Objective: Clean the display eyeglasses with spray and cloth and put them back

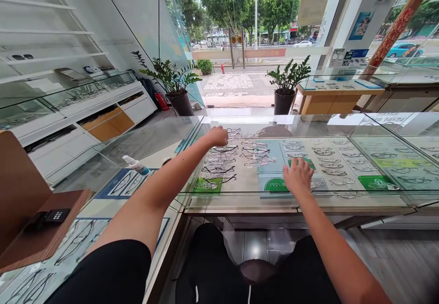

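My left hand (218, 136) reaches over the far part of the glass counter (240, 193), its fingers curled beside a column of eyeglasses (219, 169); what its fingers hold, if anything, is too small to name. My right hand (299, 174) rests palm down on the counter glass with its fingers spread, over a green card (310, 163), and holds nothing. Between the hands lies another column of glasses (259, 154). More eyeglasses (331, 164) are laid out right of my right hand.
A spray bottle (136, 164) stands on the left counter, near a wooden stand (24, 203) with a small black box (57, 216). Potted plants (178, 89) flank the glass door beyond the counter. Glass display cases (404, 157) continue to the right.
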Demonstrator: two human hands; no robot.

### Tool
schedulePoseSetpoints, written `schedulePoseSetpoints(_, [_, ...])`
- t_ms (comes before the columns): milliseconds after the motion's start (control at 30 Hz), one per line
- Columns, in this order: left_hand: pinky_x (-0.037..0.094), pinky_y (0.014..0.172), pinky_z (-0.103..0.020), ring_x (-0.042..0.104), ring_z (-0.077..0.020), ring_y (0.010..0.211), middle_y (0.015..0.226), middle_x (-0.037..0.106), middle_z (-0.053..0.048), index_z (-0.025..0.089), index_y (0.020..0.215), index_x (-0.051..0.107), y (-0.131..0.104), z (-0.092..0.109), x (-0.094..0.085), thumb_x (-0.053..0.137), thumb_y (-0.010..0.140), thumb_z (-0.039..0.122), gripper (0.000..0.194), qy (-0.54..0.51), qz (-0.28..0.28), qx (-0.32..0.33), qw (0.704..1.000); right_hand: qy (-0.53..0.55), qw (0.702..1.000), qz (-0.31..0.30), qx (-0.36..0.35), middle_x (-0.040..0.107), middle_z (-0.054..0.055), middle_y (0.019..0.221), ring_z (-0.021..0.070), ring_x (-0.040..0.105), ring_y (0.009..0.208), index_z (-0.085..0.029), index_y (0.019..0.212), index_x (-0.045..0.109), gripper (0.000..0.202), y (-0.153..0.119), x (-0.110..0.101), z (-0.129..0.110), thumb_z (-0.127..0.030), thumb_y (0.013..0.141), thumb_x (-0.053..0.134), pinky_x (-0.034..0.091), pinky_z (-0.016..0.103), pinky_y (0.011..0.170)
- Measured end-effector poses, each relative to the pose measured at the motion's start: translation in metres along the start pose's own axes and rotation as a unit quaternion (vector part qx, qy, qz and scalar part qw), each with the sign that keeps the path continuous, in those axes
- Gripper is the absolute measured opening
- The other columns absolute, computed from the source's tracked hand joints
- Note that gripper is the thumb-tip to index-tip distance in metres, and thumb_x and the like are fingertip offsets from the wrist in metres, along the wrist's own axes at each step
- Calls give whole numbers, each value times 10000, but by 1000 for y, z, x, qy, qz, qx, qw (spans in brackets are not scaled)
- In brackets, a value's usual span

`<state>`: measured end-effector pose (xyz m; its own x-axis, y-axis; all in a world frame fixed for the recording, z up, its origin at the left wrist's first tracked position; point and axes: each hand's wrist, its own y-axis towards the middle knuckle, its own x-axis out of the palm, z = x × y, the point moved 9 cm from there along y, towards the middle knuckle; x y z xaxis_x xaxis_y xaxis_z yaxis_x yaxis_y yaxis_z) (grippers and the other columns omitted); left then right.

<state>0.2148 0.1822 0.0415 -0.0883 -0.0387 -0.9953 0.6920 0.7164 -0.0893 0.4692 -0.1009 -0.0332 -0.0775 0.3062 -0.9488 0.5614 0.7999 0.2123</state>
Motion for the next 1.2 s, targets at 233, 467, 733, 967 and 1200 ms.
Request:
schedulePoseSetpoints(233, [449,1071,-438,633,-310,1077,1000,798,-174,192,978,808,1,11,-5,637,837,440,332,8,-23,-10,1000,5,1000,-7,4,540,249,1580,401,489,1409,-109,1472,609,533,2,3,0,-411,1078,417,388,537,1117])
schedulePoseSetpoints(467, [466,1078,-454,669,-317,1087,1042,822,-128,236,983,829,-25,21,-42,639,833,416,301,-6,16,14,1000,23,1000,-3,12,571,247,1540,396,506,1391,-117,1447,634,506,1,0,-2,-395,1064,455,386,524,1115])
schedulePoseSetpoints(733, [534,1073,-412,713,-280,1178,1298,799,-90,223,1168,837,-103,38,-79,521,934,408,434,-176,88,93,976,84,996,7,16,587,242,1538,389,507,1400,-123,1405,664,461,-1,-13,0,-365,1033,537,368,528,1154])
schedulePoseSetpoints(967, [523,1157,-502,687,-349,1302,1346,780,-94,313,1165,862,-224,79,-21,689,927,606,416,-458,111,62,880,220,973,22,-68,729,137,1277,252,638,1218,-161,1216,712,291,-57,-45,-49,-300,1065,507,480,350,1077])
schedulePoseSetpoints(1200, [499,1187,-500,658,-352,1344,1345,757,-103,342,1246,845,-281,99,52,717,942,580,406,-574,78,33,815,492,837,-132,-200,749,19,927,187,689,869,-226,995,746,140,-170,-35,-155,-342,1008,667,496,302,792])
